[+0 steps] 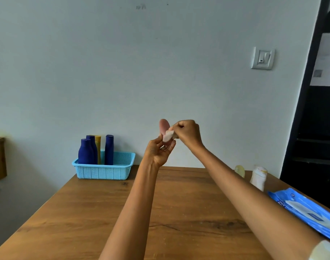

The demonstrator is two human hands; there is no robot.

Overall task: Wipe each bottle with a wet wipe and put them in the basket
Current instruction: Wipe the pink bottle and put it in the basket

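At mid-frame, the left hand (160,151) gripped a pink bottle (164,125) while the right hand (186,132) pinched a wet wipe (168,136) against it. The task looked well along: four bottles (86,152) stood in the blue basket (104,172) at centre left, and two bottles (258,177) waited at the desk's (188,203) right edge.

Left arm (130,209): bare along the whole forearm, no sleeve showing.
Right arm (254,199): bare too, a pale sleeve edge (323,250) at the upper arm.
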